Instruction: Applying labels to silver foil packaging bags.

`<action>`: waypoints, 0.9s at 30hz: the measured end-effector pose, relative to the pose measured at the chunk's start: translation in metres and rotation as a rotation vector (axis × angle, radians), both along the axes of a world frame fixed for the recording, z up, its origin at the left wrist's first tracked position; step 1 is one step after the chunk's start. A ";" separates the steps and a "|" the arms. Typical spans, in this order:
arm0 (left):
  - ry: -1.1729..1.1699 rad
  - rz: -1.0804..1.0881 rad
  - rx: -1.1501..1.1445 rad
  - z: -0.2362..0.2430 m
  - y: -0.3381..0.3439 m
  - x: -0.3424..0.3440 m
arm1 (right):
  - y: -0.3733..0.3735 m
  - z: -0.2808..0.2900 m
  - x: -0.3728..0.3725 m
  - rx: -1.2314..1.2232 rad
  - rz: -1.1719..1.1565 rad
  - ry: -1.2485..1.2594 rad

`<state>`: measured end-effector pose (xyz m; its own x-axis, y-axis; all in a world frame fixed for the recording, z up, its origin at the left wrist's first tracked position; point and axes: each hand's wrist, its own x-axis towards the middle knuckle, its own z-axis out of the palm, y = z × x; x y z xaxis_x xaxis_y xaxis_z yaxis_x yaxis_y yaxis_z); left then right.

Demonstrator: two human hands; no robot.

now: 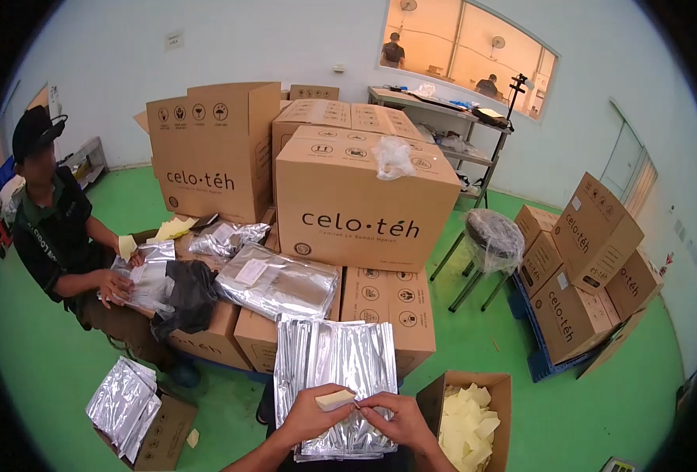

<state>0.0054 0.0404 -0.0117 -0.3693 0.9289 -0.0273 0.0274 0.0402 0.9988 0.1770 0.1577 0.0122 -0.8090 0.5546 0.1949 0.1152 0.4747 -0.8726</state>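
A thick stack of silver foil pouches point(340, 346) lies before me. Over its near half, my left hand point(310, 418) grips a small pale yellow slip of paper point(335, 400), closed around it with the thumb toward the right. My right hand point(398, 420) is closed in a pinch, its fingertips meeting the left thumb at the slip's right end. What sits between the right fingertips is too small to make out. Beyond the stack, a larger silver foil bundle point(285, 287) with a white label rests on a cardboard box.
At right stands an open carton point(503, 389) of crumpled yellow paper point(468, 429). A box of foil pouches point(124, 405) stands at lower left. A seated co-worker point(53, 228) handles silver pouches beside a black plastic bag point(187, 293). Large cartons point(364, 212) rise ahead; a plastic-wrapped stool point(491, 240) stands right.
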 end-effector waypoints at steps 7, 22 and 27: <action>0.245 -0.178 -0.048 0.007 -0.001 -0.019 | 0.000 0.002 -0.009 0.115 0.079 -0.115; 0.185 -0.309 -0.063 0.013 -0.006 -0.024 | -0.001 -0.016 -0.007 -0.105 0.029 -0.057; 0.434 -0.340 -0.153 0.023 0.002 -0.023 | -0.004 -0.012 -0.007 -0.016 0.002 -0.067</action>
